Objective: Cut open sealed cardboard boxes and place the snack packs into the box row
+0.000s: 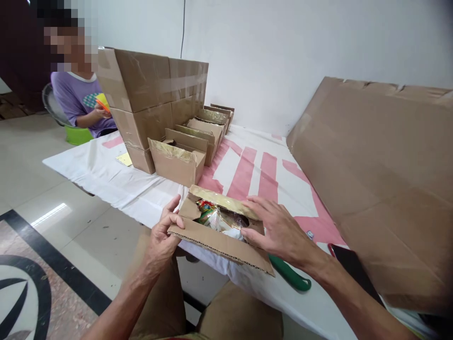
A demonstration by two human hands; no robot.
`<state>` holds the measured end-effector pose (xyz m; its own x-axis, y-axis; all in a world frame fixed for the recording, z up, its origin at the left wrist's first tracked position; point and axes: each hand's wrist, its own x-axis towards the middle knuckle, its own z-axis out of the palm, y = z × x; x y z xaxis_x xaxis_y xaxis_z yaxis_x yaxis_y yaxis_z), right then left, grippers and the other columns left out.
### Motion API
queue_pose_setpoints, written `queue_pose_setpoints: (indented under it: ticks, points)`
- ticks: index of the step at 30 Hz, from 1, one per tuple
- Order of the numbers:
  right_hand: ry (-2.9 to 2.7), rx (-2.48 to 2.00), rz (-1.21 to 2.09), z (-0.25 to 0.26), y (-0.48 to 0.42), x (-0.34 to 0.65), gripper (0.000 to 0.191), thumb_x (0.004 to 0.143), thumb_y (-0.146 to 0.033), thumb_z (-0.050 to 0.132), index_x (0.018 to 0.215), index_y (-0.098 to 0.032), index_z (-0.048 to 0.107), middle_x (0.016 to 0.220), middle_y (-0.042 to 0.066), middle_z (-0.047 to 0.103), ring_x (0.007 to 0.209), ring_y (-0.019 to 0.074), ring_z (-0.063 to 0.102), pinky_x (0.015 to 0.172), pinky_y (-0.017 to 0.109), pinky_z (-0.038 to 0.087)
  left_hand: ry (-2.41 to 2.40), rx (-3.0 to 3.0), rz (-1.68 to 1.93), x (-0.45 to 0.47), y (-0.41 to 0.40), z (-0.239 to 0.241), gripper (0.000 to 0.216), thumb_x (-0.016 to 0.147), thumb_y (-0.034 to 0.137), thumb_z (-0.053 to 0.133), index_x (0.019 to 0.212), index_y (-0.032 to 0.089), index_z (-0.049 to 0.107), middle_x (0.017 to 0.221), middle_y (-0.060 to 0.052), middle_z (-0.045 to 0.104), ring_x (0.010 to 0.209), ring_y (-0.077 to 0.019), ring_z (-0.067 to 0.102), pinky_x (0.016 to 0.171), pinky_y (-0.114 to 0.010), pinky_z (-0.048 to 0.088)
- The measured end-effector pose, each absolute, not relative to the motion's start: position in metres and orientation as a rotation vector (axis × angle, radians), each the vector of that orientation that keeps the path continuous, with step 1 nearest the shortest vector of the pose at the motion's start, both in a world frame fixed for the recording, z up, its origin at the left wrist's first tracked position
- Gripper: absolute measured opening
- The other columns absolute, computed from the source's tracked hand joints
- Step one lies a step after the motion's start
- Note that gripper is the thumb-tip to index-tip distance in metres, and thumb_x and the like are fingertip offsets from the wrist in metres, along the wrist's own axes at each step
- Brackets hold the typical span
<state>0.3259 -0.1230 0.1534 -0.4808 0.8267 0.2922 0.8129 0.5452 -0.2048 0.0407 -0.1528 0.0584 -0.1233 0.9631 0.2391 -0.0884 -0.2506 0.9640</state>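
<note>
A small cardboard box (pixel 226 241) lies at the near edge of the table with its long flaps folded outward. Inside it shows a shiny plastic-wrapped item (pixel 215 219) with red, green and white on it; its kind is unclear. My left hand (pixel 166 231) grips the left end of the box, thumb and fingers around the corner. Across the right end, my right hand (pixel 274 226) holds the box, fingers on the far flap and thumb near the opening. A green curved handle (pixel 290 274) rests on the table just under my right forearm.
Stacked taped cartons (pixel 148 85) stand at the left, with several opened boxes (pixel 177 158) beside them. A large cardboard sheet (pixel 375 179) leans on the right. A phone (pixel 350 269) lies near my right forearm. Another person (pixel 76 97) sits behind the stack.
</note>
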Motion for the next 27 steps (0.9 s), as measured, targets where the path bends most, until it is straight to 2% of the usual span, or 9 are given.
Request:
queue_pose_setpoints:
  ticks: [3,8,11,14,16,18,20,23,27]
  points:
    - [-2.417,-1.428,0.167,0.15,-0.108,0.316,0.027,0.095,-0.034,0.051,0.106,-0.022,0.073,0.115,0.009,0.076,0.103,0.0285,0.071,0.086,0.042,0.053,1.125,1.281,1.474,0.037,-0.156,0.059,0.011,0.074,0.022,0.07,0.072,0.02,0.06,0.167,-0.011,0.036,0.15,-0.0356,0.041,0.107,-0.042,0.046]
    - [-2.149,-1.562,0.317,0.157,-0.082,0.322,0.037,0.101,-0.041,0.043,0.098,-0.022,0.074,0.091,0.004,0.078,0.082,0.0222,0.071,0.073,0.033,0.05,1.077,1.347,1.445,0.031,-0.158,0.054,0.006,0.071,0.016,0.064,0.071,0.02,0.059,0.163,-0.012,0.042,0.145,-0.0347,0.047,0.103,-0.041,0.048]
    - [-2.124,-1.699,0.307,0.154,-0.06,0.324,0.032,0.099,-0.038,0.046,0.105,-0.021,0.073,0.099,0.005,0.078,0.088,0.0226,0.071,0.075,0.031,0.05,1.048,1.373,1.437,0.029,-0.158,0.05,0.008,0.069,0.013,0.061,0.072,0.02,0.059,0.161,-0.012,0.045,0.142,-0.0344,0.05,0.099,-0.04,0.049]
    - [-2.17,-1.847,0.21,0.144,-0.041,0.321,0.033,0.09,-0.034,0.061,0.118,-0.02,0.07,0.116,0.01,0.076,0.103,0.0257,0.07,0.083,0.033,0.05,1.043,1.381,1.437,0.028,-0.159,0.048,0.008,0.071,0.013,0.061,0.073,0.02,0.058,0.161,-0.013,0.045,0.139,-0.0334,0.053,0.096,-0.038,0.05]
    - [-2.229,-1.853,0.183,0.139,-0.035,0.319,0.029,0.085,-0.031,0.066,0.111,-0.02,0.073,0.117,0.011,0.076,0.105,0.0264,0.068,0.085,0.034,0.049,1.058,1.388,1.44,0.029,-0.161,0.048,0.007,0.072,0.014,0.061,0.072,0.02,0.058,0.16,-0.013,0.046,0.139,-0.0323,0.053,0.096,-0.038,0.049]
    - [-2.29,-1.819,0.187,0.137,-0.035,0.316,0.017,0.086,-0.027,0.063,0.095,-0.02,0.075,0.106,0.008,0.078,0.099,0.0247,0.069,0.083,0.033,0.048,1.07,1.392,1.435,0.029,-0.162,0.048,0.006,0.072,0.016,0.061,0.072,0.02,0.058,0.16,-0.014,0.047,0.139,-0.0315,0.053,0.097,-0.038,0.049]
    - [-2.342,-1.784,0.187,0.14,-0.041,0.315,0.021,0.09,-0.025,0.055,0.085,-0.02,0.075,0.098,0.007,0.078,0.092,0.023,0.069,0.08,0.033,0.046,1.085,1.388,1.426,0.03,-0.164,0.049,0.005,0.071,0.016,0.061,0.073,0.02,0.059,0.16,-0.014,0.047,0.14,-0.0315,0.053,0.098,-0.038,0.049]
    - [-2.382,-1.742,0.186,0.148,-0.055,0.316,0.029,0.094,-0.024,0.048,0.091,-0.021,0.076,0.101,0.005,0.079,0.092,0.0228,0.069,0.079,0.034,0.044,1.116,1.347,1.428,0.031,-0.166,0.05,0.007,0.07,0.016,0.06,0.074,0.021,0.06,0.158,-0.013,0.049,0.14,-0.0319,0.053,0.099,-0.039,0.05]
    - [-2.428,-1.492,0.083,0.156,-0.081,0.311,0.029,0.098,-0.025,0.046,0.096,-0.021,0.075,0.108,0.007,0.078,0.103,0.0245,0.068,0.089,0.04,0.043,1.106,1.313,1.446,0.033,-0.166,0.054,0.006,0.069,0.017,0.063,0.071,0.021,0.06,0.159,-0.013,0.049,0.14,-0.0338,0.052,0.102,-0.043,0.049]
